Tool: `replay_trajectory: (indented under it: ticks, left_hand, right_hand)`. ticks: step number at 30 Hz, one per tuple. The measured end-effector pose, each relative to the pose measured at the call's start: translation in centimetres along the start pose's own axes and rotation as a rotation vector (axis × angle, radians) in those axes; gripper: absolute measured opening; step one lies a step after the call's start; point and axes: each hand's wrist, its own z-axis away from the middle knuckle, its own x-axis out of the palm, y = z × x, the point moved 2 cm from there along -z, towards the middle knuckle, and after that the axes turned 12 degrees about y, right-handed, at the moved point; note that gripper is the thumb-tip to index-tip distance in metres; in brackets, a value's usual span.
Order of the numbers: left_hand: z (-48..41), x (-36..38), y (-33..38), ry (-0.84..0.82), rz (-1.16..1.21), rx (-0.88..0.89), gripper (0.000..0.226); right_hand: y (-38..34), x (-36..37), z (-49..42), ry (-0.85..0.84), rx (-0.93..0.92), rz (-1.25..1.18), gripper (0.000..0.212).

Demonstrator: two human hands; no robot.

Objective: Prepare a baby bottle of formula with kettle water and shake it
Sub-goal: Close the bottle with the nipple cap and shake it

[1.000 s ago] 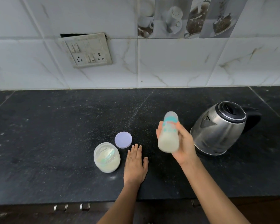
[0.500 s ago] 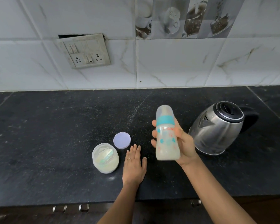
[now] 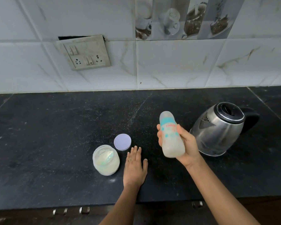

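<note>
My right hand [image 3: 187, 143] grips a capped baby bottle [image 3: 170, 135] with a teal ring and milky liquid in it, held above the counter and tilted a little to the left. A steel kettle [image 3: 217, 129] with a black lid and handle stands just right of it. My left hand [image 3: 135, 168] rests flat on the black counter [image 3: 47, 143], fingers straight. Left of that hand sits an open jar of formula powder [image 3: 106, 159] with a scoop inside, and its pale round lid [image 3: 122, 142] lies just behind it.
A white tiled wall with a switch and socket plate [image 3: 85, 53] rises behind the counter. The counter's front edge runs near the bottom of the view, with metal drawer handles [image 3: 71, 211] below it.
The bottle has shifted in my right hand's grip, moving up and down between frames and tilting slightly. My left hand stays flat on the counter.
</note>
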Motion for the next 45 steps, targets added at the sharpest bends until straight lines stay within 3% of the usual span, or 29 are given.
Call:
replay_trajectory:
  ticks: [2, 4, 7, 9, 14, 22, 27, 30, 33, 35, 37, 39, 41, 45]
  left_hand:
    - [-0.1, 0.0, 0.0, 0.005, 0.009, -0.005, 0.056]
    - [-0.1, 0.0, 0.0, 0.000, 0.011, -0.010, 0.055]
    - [0.0, -0.1, 0.1, -0.004, 0.010, -0.011, 0.056]
    - [-0.1, 0.0, 0.0, -0.007, 0.008, -0.011, 0.055]
    - [-0.1, 0.0, 0.0, -0.017, 0.007, -0.006, 0.055]
    - [0.0, 0.2, -0.3, -0.019, 0.005, 0.006, 0.073]
    - [0.0, 0.3, -0.3, -0.026, -0.005, -0.007, 0.073]
    - [0.0, 0.4, -0.3, -0.033, -0.002, -0.011, 0.073]
    - [-0.1, 0.2, -0.3, -0.028, 0.000, -0.012, 0.073]
    - [0.0, 0.2, -0.2, -0.033, -0.001, -0.012, 0.073]
    - [0.0, 0.1, -0.2, -0.034, 0.006, -0.016, 0.074]
    - [0.0, 0.1, -0.2, -0.033, 0.007, -0.014, 0.075]
    - [0.0, 0.0, -0.1, -0.034, 0.002, -0.014, 0.073]
    - [0.0, -0.1, -0.1, -0.037, 0.013, -0.024, 0.061]
  right_hand:
    - [0.2, -0.3, 0.1, -0.037, -0.006, 0.099, 0.104]
    - [0.4, -0.2, -0.2, -0.013, 0.019, 0.018, 0.111]
    - [0.6, 0.5, -0.4, 0.036, 0.017, -0.050, 0.107]
    - [0.7, 1.1, -0.4, 0.091, 0.016, -0.076, 0.098]
    - [0.1, 1.3, -0.4, 0.209, 0.018, -0.085, 0.053]
    - [0.4, -0.2, -0.5, 0.019, 0.063, -0.068, 0.093]
    - [2.4, -2.6, -1.9, 0.002, 0.107, -0.445, 0.070]
    - [2.9, -2.9, -1.5, -0.065, 0.155, -0.222, 0.071]
    - [2.8, -3.7, -1.9, 0.002, 0.186, -0.233, 0.097]
    - [2.9, -4.6, -2.0, -0.093, 0.295, -0.330, 0.087]
    - [2.9, -5.2, -2.0, -0.044, 0.304, -0.152, 0.077]
    - [2.7, -4.0, -2.0, -0.065, 0.140, -0.015, 0.089]
    - [3.1, -5.4, -2.7, -0.006, 0.132, -0.078, 0.104]
    - [3.9, -6.5, -3.1, 0.018, 0.113, -0.015, 0.088]
